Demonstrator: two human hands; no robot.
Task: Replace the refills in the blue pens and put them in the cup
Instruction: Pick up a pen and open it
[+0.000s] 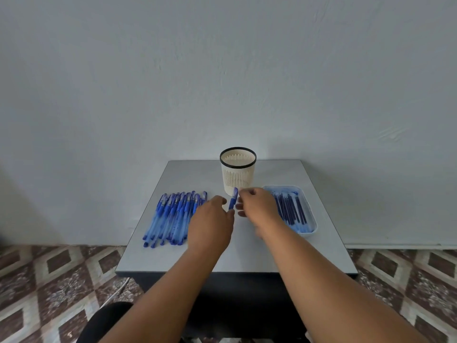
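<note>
Head view: your left hand [210, 220] and right hand [257, 206] both pinch one pen [233, 199], upright in front of the cup [238, 170]. Pen row [173, 216] left, refill tray [312, 214] right. Risk: a pulled-apart pen drops small parts; your elbow scatters the row.

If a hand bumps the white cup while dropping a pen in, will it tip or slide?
The cup looks like thin slotted plastic and appears empty, so it is probably light and would slide easily on the smooth table. It is taller than wide, so a bump near the rim might tip it.
</note>
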